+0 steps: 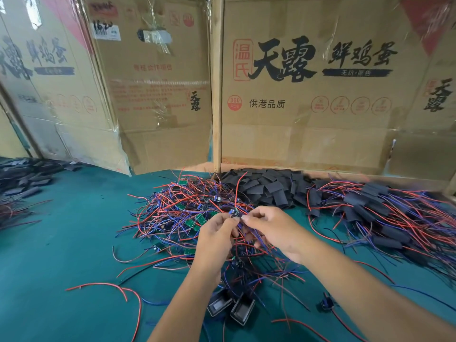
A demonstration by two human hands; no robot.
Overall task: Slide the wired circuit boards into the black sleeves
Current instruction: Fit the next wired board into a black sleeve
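Looking past two small black open-topped housings on the green tabletop, I see my left hand and right hand pinching one small wired circuit board between fingertips above the red-and-blue wire tangle. Flat black sleeves lie beyond-right, nearer my right hand, with open tabletop to my left.

Bright, even light fills the frame, with soft, faint shadows on the green table. Glare streaks the clear tape on the cardboard boxes at 12 o'clock, and a white patch burns out at 10 o'clock. The wide lens bends the box edges outward at 9 and 3 o'clock. Print at 10 o'clock smears, and the wire pile at 3 o'clock blurs toward the edge; the centre stays sharper.
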